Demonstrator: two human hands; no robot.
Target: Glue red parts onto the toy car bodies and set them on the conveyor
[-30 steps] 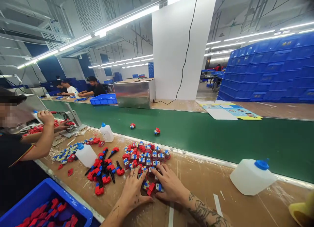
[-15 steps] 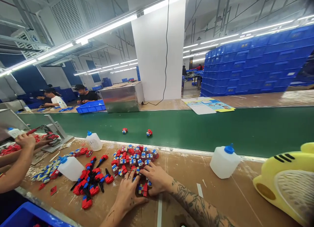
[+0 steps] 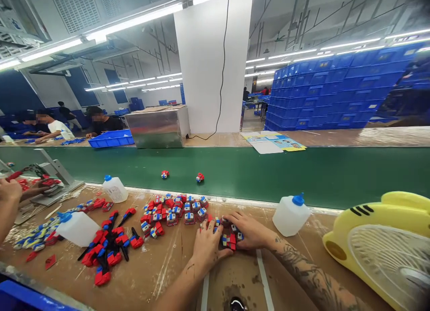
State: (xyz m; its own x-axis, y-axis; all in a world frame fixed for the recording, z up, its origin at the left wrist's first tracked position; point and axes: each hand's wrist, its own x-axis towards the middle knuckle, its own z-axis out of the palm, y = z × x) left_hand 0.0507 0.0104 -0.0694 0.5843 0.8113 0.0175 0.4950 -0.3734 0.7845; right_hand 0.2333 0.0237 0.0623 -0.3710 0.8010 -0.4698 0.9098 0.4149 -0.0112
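Several small red, white and blue plastic toy parts (image 3: 230,242) sit on the brown worktop, cupped between my two hands. My left hand (image 3: 208,243) curls round their left side, its fingertips over the far pieces. From the right, my right hand (image 3: 249,230) closes round the same cluster; its fingers partly cover the pieces. Left of my hands lies a loose pile of like parts (image 3: 172,215). Nearer the left is a heap of red and blue parts with black pieces (image 3: 110,246).
White bottles with blue caps stand at right (image 3: 291,216) and left (image 3: 116,189); another bottle (image 3: 79,229) tilts by the heap. A yellow fan (image 3: 369,226) occupies the right. Two parts lie on the green conveyor belt (image 3: 255,172). A co-worker's hand (image 3: 10,192) is at far left.
Both my hands have moved right with a few toy parts between them, away from the pile. The camera view has also turned slightly right.
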